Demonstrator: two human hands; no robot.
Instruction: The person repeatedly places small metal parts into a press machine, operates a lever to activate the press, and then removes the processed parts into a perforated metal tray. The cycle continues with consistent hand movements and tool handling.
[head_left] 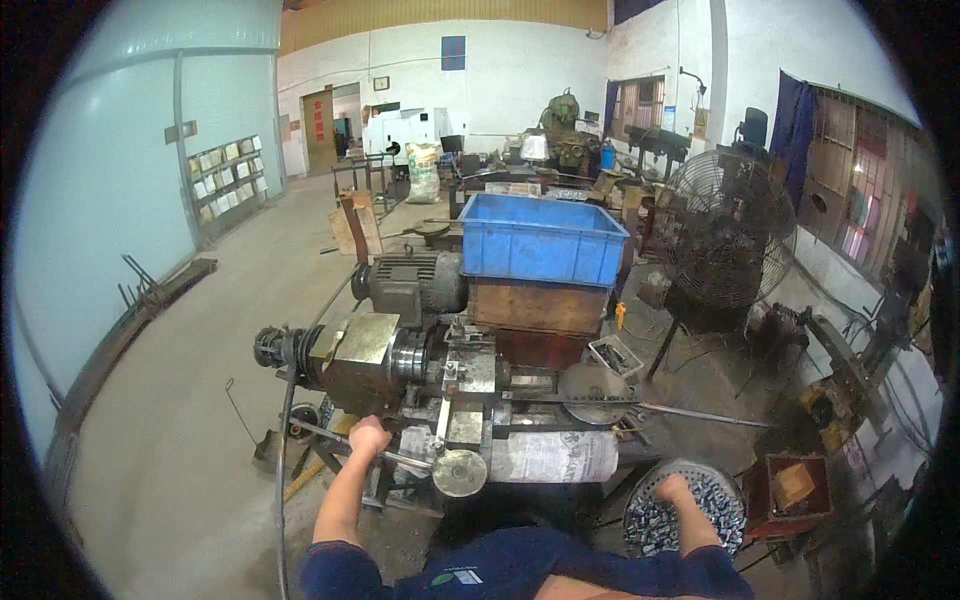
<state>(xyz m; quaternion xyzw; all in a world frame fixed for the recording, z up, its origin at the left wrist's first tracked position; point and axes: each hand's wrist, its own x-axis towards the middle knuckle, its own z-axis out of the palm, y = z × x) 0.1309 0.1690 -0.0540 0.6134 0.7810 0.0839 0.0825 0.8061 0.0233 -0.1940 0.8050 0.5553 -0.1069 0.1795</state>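
My left hand (370, 437) is closed round a long metal lever (405, 460) at the front of a small lathe (390, 350). A round metal disc (460, 473) sits by the lever's right end. Over at the right, my right hand (673, 488) is over a round tray (735, 482) heaped with small, shiny metal parts (660, 525). Its fingers look bunched together, and whatever they hold is too small to make out. The lathe's chuck (408, 355) faces the tool slide (468, 370).
Behind the lathe a blue plastic crate (540, 245) rests on a wooden box (535, 305). An electric motor (410, 285) stands to its left. A large fan (722, 230) rises at the right, above a dark red box (790, 500). A hose (283, 480) hangs at the left.
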